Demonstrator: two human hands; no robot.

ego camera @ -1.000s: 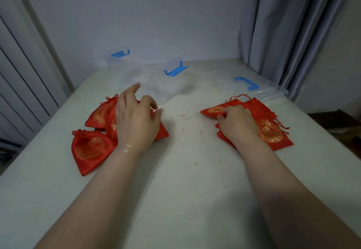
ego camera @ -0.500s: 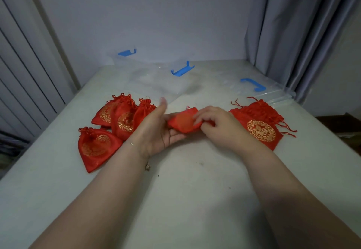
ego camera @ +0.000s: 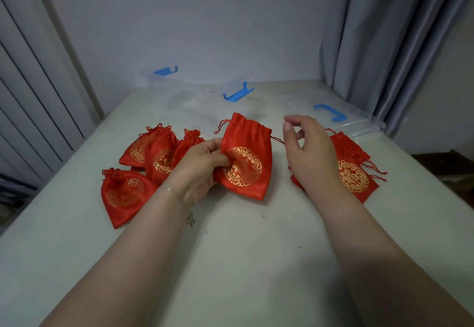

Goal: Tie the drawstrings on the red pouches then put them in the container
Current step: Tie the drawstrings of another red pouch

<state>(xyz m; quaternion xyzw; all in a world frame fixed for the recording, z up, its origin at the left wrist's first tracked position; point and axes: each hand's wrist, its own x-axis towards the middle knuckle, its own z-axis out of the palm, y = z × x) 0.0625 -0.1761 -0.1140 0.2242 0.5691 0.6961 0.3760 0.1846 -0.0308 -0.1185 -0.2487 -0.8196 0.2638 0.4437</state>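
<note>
My left hand (ego camera: pixel 200 172) grips a red pouch (ego camera: pixel 247 157) with a gold emblem by its left side, holding it just above the table's middle, mouth gathered but loose. Its right drawstring (ego camera: pixel 277 140) runs to the edge of my right hand (ego camera: pixel 307 152), which hovers beside the pouch with its fingers curled; whether they pinch the string is hidden. Several tied pouches (ego camera: pixel 123 193) lie at the left. A pile of untied pouches (ego camera: pixel 356 176) lies at the right, partly behind my right hand. The clear container (ego camera: pixel 197 90) with blue clips stands at the back.
A clear lid (ego camera: pixel 364 129) with a blue handle lies at the back right of the white table (ego camera: pixel 243 262). A grey curtain (ego camera: pixel 384 44) hangs to the right. A wall closes off the back, and vertical panels stand at the left.
The pouch, crumpled between both hands half a second ago, now hangs flat in my left hand. My right hand has let go of its body and moved right, by the drawstring.
</note>
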